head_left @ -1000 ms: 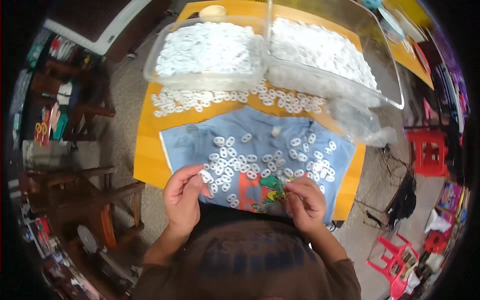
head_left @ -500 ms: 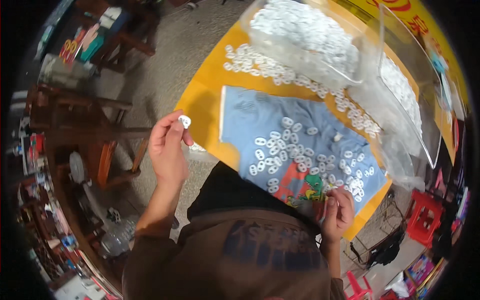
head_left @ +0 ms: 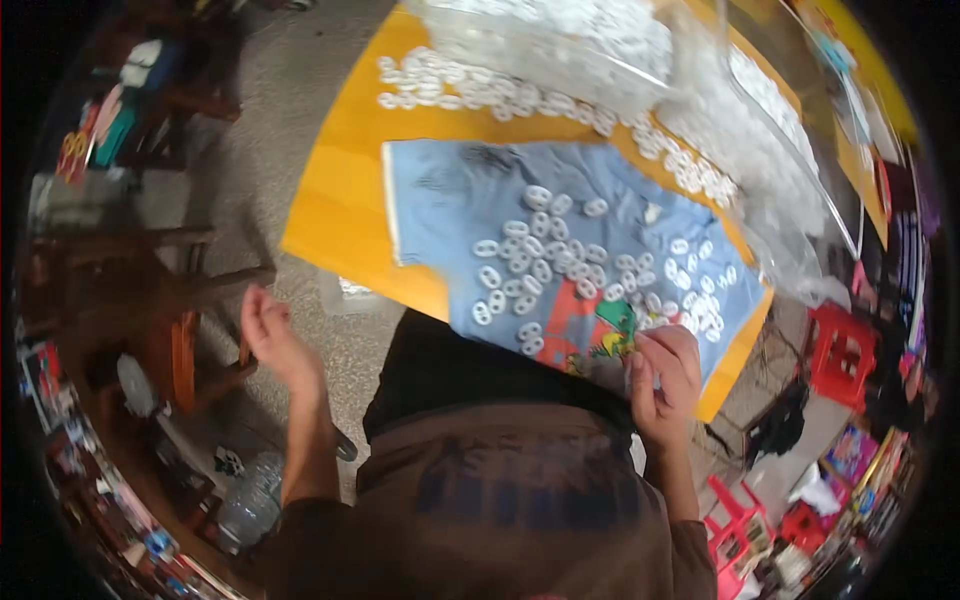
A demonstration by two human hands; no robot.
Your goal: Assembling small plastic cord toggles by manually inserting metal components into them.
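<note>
A light blue garment (head_left: 440, 200) with a red and green cartoon print lies on a yellow table (head_left: 340, 190). Several small white oval plastic pieces with two holes (head_left: 540, 270) are scattered over the cloth. At the garment's near right edge, my right hand (head_left: 668, 385) is closed in a pinch; whatever sits between its fingertips is too small and hidden to name. My left hand (head_left: 283, 345) is raised off the table's left side, over the floor, its fingers loosely apart. No white piece shows in it. Beside it, below the table edge, is a clear container (head_left: 352, 300) with white pieces.
Clear plastic bins (head_left: 560, 55) heaped with white pieces stand at the table's far side, with a crumpled plastic bag (head_left: 790, 260) at the right. A line of loose pieces (head_left: 450, 85) runs before them. Red stools (head_left: 840, 355) stand right; dark wooden furniture (head_left: 120, 260) is left.
My left hand has moved left and down, and the white oval piece it pinched no longer shows in its fingers. My right hand stays at the garment's edge. The whole view has shifted.
</note>
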